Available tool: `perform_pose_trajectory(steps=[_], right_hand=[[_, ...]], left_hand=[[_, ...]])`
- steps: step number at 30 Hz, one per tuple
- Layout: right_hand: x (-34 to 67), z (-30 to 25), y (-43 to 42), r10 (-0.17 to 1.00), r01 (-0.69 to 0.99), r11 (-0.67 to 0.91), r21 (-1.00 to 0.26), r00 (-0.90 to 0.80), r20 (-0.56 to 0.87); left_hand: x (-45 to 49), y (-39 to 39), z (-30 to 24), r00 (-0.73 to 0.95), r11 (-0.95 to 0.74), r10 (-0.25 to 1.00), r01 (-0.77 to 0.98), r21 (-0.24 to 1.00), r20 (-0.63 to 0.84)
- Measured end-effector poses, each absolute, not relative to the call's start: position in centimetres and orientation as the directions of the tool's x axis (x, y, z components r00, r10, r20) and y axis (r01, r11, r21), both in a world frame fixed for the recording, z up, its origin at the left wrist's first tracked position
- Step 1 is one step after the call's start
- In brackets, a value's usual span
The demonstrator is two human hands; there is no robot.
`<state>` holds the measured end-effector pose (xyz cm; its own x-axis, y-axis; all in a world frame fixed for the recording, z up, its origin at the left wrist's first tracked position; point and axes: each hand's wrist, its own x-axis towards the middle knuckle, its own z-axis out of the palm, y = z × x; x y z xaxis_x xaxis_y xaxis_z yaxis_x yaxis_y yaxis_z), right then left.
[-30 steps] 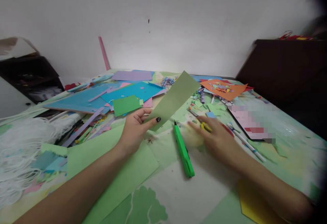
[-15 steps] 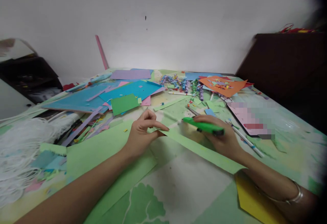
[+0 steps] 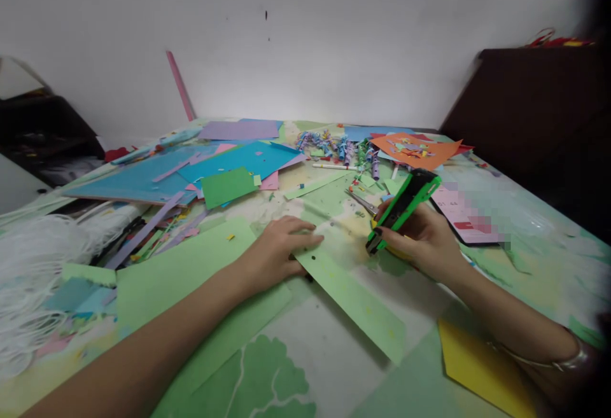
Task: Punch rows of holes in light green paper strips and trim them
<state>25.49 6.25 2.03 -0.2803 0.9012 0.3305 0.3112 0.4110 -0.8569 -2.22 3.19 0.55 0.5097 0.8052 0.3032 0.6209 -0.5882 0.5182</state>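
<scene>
Thumb and fingers of my left hand (image 3: pixel 281 252) pinch the far end of a light green paper strip (image 3: pixel 353 300), which slants toward me, its near end slightly raised. A small dark spot shows on it near my fingertips. My right hand (image 3: pixel 424 240) is closed around a green-and-black stapler (image 3: pixel 401 208), tilted with its metal end down, to the right of the strip. Scissors (image 3: pixel 361 202) with yellow handles lie under or against that hand; whether it also grips them I cannot tell. A large light green sheet (image 3: pixel 191 278) lies under my left forearm.
Beyond my hands lie a green card (image 3: pixel 229 188), blue sheets (image 3: pixel 243 162), curled paper pieces (image 3: pixel 346 149) and orange paper (image 3: pixel 436 156). A phone (image 3: pixel 465 217) is at the right, yellow paper (image 3: pixel 477 367) near my right forearm, white cord (image 3: pixel 42 284) at the left.
My right hand has turned the stapler from nearly level to steeply tilted, metal end down. The strip's near end has swung left, away from my right wrist. My left fingers have flattened over its far end.
</scene>
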Motion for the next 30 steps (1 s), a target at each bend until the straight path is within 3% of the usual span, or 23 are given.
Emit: perform_pose_trajectory(steps=[5,10,14,17,20,24,30], right_hand=[[25.5,2.1,6.2,0.86,0.407,0.353,-0.842,-0.496,0.12],[25.3,1.9,6.1,0.838,0.559,0.512,-0.652,-0.492,0.236],[25.4,1.8,6.0,0.827,0.632,0.536,-0.56,-0.526,0.198],[25.1,1.8,5.7,0.855,0.608,0.473,-0.637,-0.492,0.165],[24.0,1.8,5.1,0.89,0.459,0.288,-0.841,-0.453,0.057],[21.6,1.8,4.6,0.893,0.263,0.088,-0.961,-0.449,-0.041],[19.3,1.4,5.6,0.767,0.275,0.019,-0.961,-0.621,-0.162]], left_hand=[[-2.9,3.3,1.2,0.336,-0.401,0.915,0.708,0.582,0.223],[-2.1,2.6,1.3,0.348,-0.411,0.91,0.693,0.592,0.225],[0.1,0.5,1.2,0.388,-0.506,0.862,0.697,0.508,0.326],[2.1,-1.6,0.9,0.697,-0.781,0.623,0.524,0.34,0.356],[3.6,-3.0,0.2,0.763,-0.886,0.459,0.43,0.171,0.456],[4.1,-3.8,-0.5,0.733,-0.886,0.434,0.451,0.104,0.523],[4.2,-4.4,-1.2,0.731,-0.86,0.456,0.508,0.041,0.507]])
